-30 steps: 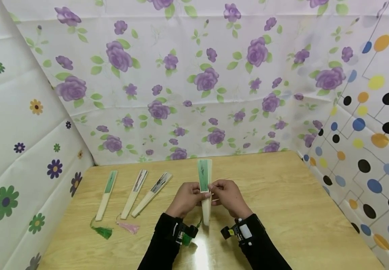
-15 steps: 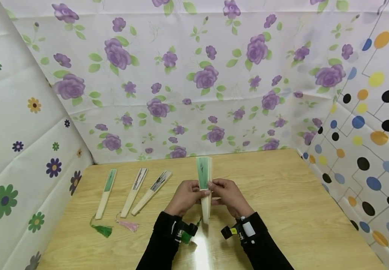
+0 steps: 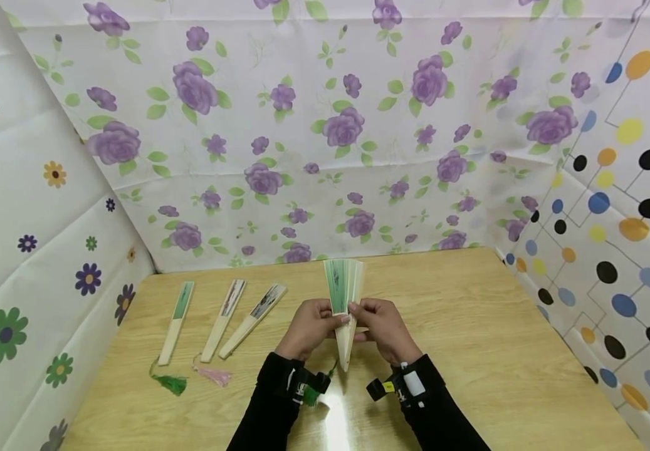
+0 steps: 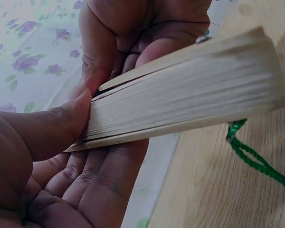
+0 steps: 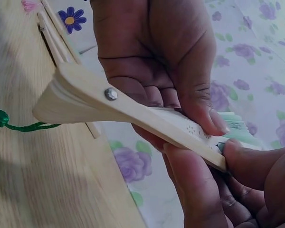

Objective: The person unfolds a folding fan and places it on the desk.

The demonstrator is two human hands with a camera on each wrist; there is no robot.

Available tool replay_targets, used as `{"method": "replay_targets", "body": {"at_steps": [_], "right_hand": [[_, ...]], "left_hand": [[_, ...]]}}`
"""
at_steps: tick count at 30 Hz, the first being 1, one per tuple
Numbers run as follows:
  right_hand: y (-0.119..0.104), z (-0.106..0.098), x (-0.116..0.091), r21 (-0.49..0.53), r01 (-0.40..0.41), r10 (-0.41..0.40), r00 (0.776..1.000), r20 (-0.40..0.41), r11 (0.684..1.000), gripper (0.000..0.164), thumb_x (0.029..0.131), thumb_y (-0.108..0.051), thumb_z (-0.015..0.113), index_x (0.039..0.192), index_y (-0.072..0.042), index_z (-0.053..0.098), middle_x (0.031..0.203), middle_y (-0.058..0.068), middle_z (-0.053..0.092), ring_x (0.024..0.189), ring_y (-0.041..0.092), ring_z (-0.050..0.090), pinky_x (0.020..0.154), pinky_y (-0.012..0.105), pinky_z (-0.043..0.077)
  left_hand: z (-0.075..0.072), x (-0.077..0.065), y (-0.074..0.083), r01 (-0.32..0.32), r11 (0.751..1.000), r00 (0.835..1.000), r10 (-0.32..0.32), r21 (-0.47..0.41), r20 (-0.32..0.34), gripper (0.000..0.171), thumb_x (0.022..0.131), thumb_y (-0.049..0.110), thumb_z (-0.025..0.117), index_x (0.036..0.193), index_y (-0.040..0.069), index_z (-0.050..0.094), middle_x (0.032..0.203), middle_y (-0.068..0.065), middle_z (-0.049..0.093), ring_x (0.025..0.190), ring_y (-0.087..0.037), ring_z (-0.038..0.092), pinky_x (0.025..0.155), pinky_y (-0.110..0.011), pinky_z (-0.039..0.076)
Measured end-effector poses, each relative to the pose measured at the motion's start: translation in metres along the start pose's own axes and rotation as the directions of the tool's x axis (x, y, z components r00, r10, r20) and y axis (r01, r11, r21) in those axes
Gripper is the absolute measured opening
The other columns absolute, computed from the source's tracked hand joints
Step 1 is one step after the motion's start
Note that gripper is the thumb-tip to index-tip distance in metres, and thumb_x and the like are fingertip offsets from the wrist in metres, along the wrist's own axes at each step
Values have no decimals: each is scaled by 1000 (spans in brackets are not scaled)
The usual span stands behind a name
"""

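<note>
Between both hands stands a folding fan (image 3: 336, 285) with green leaf and pale wooden ribs, slightly spread at the top, its pivot end pointing down. My left hand (image 3: 310, 329) pinches its left side, thumb across the front. On the other side my right hand (image 3: 383, 329) pinches the outer rib with thumb and fingers. The left wrist view shows the stacked ribs (image 4: 190, 85) edge-on, with a green cord (image 4: 256, 161) hanging from them. A metal rivet (image 5: 110, 93) shows near the pivot end in the right wrist view. The green tassel (image 3: 310, 396) is partly hidden behind the left wrist camera.
Three folded fans lie on the wooden table (image 3: 471, 351) at the left: a green one (image 3: 177, 322) with a green tassel (image 3: 171, 384), a patterned one (image 3: 224, 321) beside a pink tassel (image 3: 214, 376), and a dark-patterned one (image 3: 254, 321). Flowered cloth (image 3: 302, 138) backs the table.
The fan's top has spread a little, its green leaf and pale ribs fanning wider to both sides. Both hands keep their grip in nearly the same place. The head view has shifted slightly.
</note>
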State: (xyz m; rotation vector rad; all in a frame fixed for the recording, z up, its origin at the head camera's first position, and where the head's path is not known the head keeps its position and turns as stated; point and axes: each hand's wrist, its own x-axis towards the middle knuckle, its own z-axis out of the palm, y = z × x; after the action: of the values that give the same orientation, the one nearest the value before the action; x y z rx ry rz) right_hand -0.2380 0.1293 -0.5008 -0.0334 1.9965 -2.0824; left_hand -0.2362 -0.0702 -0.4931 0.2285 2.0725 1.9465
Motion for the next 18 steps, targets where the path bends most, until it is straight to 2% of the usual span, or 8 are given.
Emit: {"method": "replay_targets", "body": {"at_steps": [4,7,12,14,18], "right_hand": [[-1,-2,0,-8,2,-2,1000,14,1000,28,116,-22,70,99,-2,76,102,2,74,96,16,80,71,25,72],[-1,-5,0,-17,1,-1,999,48,1000,22,116,-18,70,109,1,77,106,3,74,97,16,81,75,26,73],[0,-8,-1,-19,19,-17,997,78,1000,24,116,-15,70,122,8,76,108,3,77,96,15,82,76,26,73],[-1,-6,-1,0,10,-10,999,43,1000,24,116,-16,70,119,7,76,106,2,78,95,15,82,75,26,73],[-2,-3,-1,74,-18,24,997,-70,997,22,116,-14,69,102,2,74,101,4,78,91,16,83,75,26,73]], "left_hand": [[-1,0,1,8,1000,1000,-8,-15,-4,28,110,4,74,136,-8,76,122,-26,83,99,-16,83,89,-36,74],[-1,0,0,16,1000,1000,-16,-24,-7,28,110,4,74,136,-8,76,123,-25,83,100,-17,83,89,-36,74],[0,0,0,15,999,1000,-16,-36,-8,28,110,3,74,136,-8,76,123,-25,84,101,-17,83,89,-36,74],[-1,-1,1,4,999,1000,-5,-42,-11,30,111,3,73,138,-8,75,125,-26,83,103,-18,83,91,-37,74],[-4,-3,2,-13,998,999,10,-61,-35,32,112,2,70,143,-7,72,130,-28,81,107,-19,84,93,-37,74]]}}
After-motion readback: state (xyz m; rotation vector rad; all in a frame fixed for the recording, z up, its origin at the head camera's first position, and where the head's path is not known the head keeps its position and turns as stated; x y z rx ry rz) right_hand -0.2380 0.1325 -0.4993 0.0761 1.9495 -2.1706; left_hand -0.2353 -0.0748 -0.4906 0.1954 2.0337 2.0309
